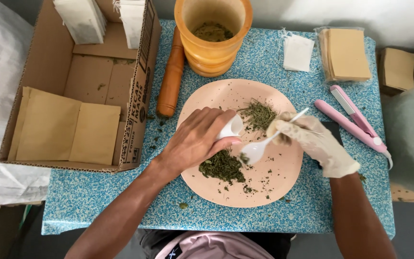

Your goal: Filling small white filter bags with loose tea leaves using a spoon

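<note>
My left hand (195, 139), bare, grips a small white pouch (231, 127) over a pink plate (283, 177). My right hand (312, 141), in a pale glove, holds a white plastic spoon (257, 149) whose bowl is just below the pouch's mouth. Two heaps of dried green herbs lie on the plate: a darker one (222, 167) under my left hand and a lighter, stalky one (259, 114) by the spoon's handle.
A wooden mortar (214, 48) with ground herb stands at the back, its pestle (171, 76) lying to the left. A cardboard box (140, 96) holds brown pouches and white bags. White bags (298, 52), brown pouches (346, 53) and a pink sealing iron (355, 120) lie to the right.
</note>
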